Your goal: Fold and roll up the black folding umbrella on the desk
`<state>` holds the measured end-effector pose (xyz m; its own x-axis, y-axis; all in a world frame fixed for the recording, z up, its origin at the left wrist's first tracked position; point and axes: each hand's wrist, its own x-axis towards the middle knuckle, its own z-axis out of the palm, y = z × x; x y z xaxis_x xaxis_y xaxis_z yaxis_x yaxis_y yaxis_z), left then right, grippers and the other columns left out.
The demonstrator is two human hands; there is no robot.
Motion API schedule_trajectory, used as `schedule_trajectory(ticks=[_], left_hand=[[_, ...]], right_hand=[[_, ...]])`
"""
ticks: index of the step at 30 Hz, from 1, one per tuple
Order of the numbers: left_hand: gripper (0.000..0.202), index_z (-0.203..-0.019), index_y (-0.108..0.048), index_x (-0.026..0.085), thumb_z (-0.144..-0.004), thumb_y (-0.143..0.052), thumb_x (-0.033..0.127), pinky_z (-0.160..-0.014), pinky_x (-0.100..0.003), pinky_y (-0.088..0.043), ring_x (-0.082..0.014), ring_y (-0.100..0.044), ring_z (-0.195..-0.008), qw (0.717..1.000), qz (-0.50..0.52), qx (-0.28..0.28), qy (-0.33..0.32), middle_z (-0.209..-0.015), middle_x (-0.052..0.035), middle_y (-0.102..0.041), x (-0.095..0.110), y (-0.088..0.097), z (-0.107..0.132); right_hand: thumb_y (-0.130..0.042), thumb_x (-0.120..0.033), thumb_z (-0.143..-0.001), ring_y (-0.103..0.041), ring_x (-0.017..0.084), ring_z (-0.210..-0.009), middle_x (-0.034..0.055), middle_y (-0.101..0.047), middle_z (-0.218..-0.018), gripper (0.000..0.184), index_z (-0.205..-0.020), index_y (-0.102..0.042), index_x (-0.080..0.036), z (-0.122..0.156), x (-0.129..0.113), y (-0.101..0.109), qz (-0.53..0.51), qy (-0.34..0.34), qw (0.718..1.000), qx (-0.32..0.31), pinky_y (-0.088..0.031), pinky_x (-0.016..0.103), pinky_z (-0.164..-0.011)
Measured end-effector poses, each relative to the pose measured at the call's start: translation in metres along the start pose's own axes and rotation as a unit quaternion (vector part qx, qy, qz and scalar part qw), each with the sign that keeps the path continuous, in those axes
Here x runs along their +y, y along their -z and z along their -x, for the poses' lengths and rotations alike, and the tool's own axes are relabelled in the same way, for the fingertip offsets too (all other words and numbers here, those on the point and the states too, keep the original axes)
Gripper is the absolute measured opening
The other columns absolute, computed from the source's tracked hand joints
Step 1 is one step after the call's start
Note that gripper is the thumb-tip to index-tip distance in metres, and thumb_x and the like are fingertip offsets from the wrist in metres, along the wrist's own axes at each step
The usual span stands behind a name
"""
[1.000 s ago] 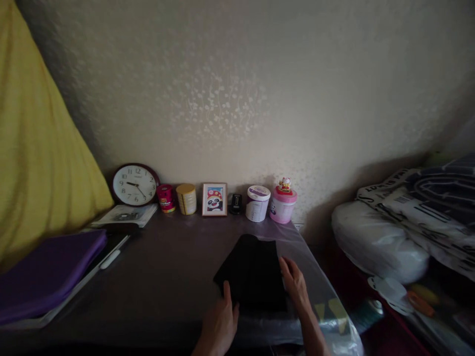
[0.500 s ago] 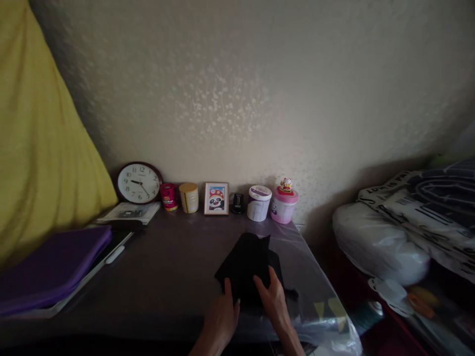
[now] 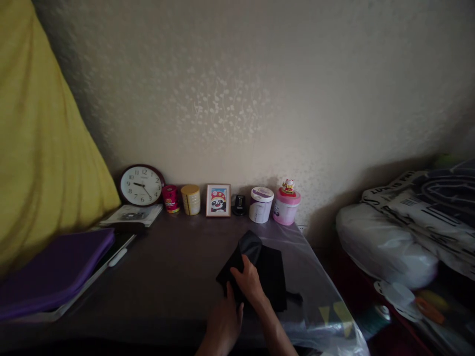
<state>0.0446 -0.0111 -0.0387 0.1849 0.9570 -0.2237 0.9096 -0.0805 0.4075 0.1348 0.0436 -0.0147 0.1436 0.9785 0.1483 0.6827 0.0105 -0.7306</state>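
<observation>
Black cloth [image 3: 260, 269] folding on dark bench [image 3: 166, 277], near right edge, below row of tins and framed panda picture [image 3: 218, 200].

Right hand [image 3: 248, 283] crossed over leftward, fingers closed on raised cloth flap; left hand [image 3: 222, 324] flat, open, pinning near-left corner, gripping nothing. Best done, by judgement, keeping pinned corner still, carrying flap low and even, matching edges before pressing crease flat. Both forearms entering from bottom, wrists close together.
</observation>
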Motion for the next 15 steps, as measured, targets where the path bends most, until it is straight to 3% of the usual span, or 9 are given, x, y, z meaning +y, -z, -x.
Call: schedule_trajectory(ticks=[6,11,15], left_hand=[[0.061,-0.138,-0.007,0.002,-0.088,-0.025,0.032,-0.074,-0.024,-0.043,-0.0190,-0.062,-0.088,0.997,0.059,0.021,-0.053,-0.107,-0.0156,-0.062,-0.015,-0.002,0.015],[0.058,-0.138,-0.015,0.015,-0.085,-0.033,0.025,-0.080,-0.027,-0.042,-0.0192,-0.058,-0.096,0.996,0.003,-0.014,-0.089,-0.117,-0.0121,-0.056,-0.012,0.006,0.018],[0.054,-0.135,-0.027,0.019,-0.082,-0.037,0.019,-0.080,-0.029,-0.043,-0.0203,-0.059,-0.095,0.995,-0.043,-0.039,-0.077,-0.113,-0.0101,-0.059,-0.006,0.011,0.011]], right_hand=[[-0.051,-0.026,-0.073,-0.056,0.025,-0.104,0.0132,-0.064,-0.104,0.048,-0.118,-0.049,-0.009,-0.005,-0.002,0.003,0.051,-0.018,0.997,-0.059,-0.042,0.029,-0.082],[-0.052,-0.028,-0.071,-0.056,0.025,-0.102,0.0131,-0.063,-0.106,0.053,-0.121,-0.047,-0.010,-0.006,-0.005,0.001,0.072,-0.026,0.992,-0.097,-0.042,0.029,-0.080],[-0.052,-0.026,-0.071,-0.059,0.022,-0.095,0.0076,-0.065,-0.101,0.045,-0.115,-0.054,-0.016,-0.005,-0.010,0.002,0.092,0.018,0.988,-0.125,-0.042,0.027,-0.075]])
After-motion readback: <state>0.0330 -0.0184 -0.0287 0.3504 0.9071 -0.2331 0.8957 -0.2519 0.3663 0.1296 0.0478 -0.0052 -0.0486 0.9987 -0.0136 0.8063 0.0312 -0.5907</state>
